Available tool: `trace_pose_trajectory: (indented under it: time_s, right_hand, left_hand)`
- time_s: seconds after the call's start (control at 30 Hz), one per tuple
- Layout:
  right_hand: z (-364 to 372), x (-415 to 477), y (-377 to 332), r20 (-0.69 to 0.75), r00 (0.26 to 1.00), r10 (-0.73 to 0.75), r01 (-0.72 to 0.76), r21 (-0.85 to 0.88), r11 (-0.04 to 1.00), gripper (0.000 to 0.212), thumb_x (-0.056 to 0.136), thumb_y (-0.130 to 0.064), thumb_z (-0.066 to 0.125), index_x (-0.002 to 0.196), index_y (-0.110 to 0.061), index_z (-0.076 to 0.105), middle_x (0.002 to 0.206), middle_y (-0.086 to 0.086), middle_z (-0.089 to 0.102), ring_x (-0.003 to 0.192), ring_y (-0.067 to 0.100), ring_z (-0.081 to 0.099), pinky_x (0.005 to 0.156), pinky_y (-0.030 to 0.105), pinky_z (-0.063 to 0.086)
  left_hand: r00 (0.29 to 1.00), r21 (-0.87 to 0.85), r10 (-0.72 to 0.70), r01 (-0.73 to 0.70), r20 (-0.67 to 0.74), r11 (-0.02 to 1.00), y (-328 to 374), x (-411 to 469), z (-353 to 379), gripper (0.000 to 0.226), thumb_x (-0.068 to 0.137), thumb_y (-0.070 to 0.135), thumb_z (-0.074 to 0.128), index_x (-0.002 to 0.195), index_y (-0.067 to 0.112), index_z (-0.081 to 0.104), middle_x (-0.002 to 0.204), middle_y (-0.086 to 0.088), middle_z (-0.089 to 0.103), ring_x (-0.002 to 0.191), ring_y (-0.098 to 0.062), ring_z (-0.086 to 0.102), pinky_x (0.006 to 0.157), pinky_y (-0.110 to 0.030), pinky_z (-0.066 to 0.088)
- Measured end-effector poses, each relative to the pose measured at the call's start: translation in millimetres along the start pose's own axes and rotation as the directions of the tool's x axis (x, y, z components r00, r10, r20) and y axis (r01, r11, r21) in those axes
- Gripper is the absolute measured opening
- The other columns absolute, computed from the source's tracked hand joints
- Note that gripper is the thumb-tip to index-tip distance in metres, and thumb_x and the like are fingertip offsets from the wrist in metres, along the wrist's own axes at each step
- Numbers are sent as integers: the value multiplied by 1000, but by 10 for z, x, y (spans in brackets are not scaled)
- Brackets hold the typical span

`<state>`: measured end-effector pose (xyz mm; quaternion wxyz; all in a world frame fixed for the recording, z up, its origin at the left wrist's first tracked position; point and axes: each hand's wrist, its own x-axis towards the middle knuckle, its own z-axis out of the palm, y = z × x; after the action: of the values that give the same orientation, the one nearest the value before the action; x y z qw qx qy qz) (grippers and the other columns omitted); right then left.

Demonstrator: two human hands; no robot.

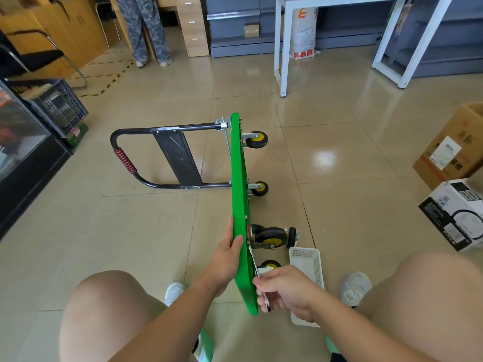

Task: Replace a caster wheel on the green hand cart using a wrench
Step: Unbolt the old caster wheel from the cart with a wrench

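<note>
Two hands work at the bottom middle. The left hand (224, 259) grips the edge of the green cart (239, 178). The right hand (285, 291) curls its fingers round the wrench (254, 261) by a wheel (270, 265).

The cart deck (239, 178) my left hand (226, 259) holds is smooth, glossy green, its handle (167, 128) shiny black metal tube with a ribbed red grip (125, 161). The wrench (253, 257) in my right hand (285, 291) is bright bare metal, the wheels (270, 235) matt black rubber with yellow hubs. The floor (339, 121) tiles are polished; the basket (308, 259) is white perforated plastic.
</note>
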<state>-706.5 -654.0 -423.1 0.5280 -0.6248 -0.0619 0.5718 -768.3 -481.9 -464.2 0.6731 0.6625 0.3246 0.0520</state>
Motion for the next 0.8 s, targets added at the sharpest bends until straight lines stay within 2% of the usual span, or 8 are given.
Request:
trace_pose_trajectory:
  time_s: [0.13,0.23,0.3,0.43,0.53,0.63,0.73,0.8]
  right_hand:
    - [35,-10,-129,50,999,8,-14,113,994,18,96,-12,67,87,2,63,69,11,61,59,20,60,59,30,55]
    - [52,10,-192,44,999,20,-26,152,988,18,98,-14,65,91,2,62,67,10,62,59,19,60,60,29,56]
    - [49,24,-210,48,999,26,-33,155,987,18,98,-15,64,91,2,62,67,9,62,59,19,61,61,29,57]
    - [56,62,-196,40,998,45,-51,159,986,19,98,-14,64,87,1,63,66,9,62,56,20,61,58,30,56]
    - [56,120,-129,10,998,66,-67,90,994,15,97,-10,66,90,2,63,68,11,62,56,22,62,57,34,56]
    - [53,195,-6,-64,993,104,-107,-52,993,14,94,-5,68,101,7,66,78,13,66,63,25,68,66,39,61]
    - [43,246,117,-132,989,72,-97,-190,977,14,94,-7,69,107,-3,74,93,16,74,76,27,72,82,44,63]
    - [26,252,161,-122,992,39,-68,-242,968,17,95,-10,68,110,-7,75,102,18,75,83,27,73,85,43,62]
  left_hand:
    - [1000,-22,13,-14,-7,1000,-41,25,-6,60,112,28,41,161,53,17,152,15,55,134,-18,58,118,-46,44]
    - [1000,-29,-4,4,-20,1000,-50,35,-17,60,112,28,41,160,56,17,120,23,73,121,-29,66,105,-43,55]
    - [1000,-30,-9,8,-21,1000,-50,30,-18,61,113,28,41,161,55,16,113,25,75,120,-29,67,103,-43,57]
    - [1000,-25,0,0,-6,1000,-43,24,-20,60,113,28,39,161,55,14,136,17,66,121,-23,67,109,-46,53]
    - [1000,-23,5,-5,7,1000,-49,31,-16,61,113,28,39,162,54,13,157,9,50,134,-20,58,116,-48,46]
    - [1000,-14,0,0,7,1000,-52,35,-18,61,113,30,39,161,55,12,161,7,45,139,-23,53,119,-49,42]
    - [1000,-11,-1,2,6,1000,-47,23,-20,60,113,32,39,160,57,12,161,8,45,137,-22,54,117,-49,44]
    - [1000,-12,1,-1,10,1000,-39,16,-20,59,113,33,39,159,60,13,160,8,45,135,-22,56,115,-50,47]
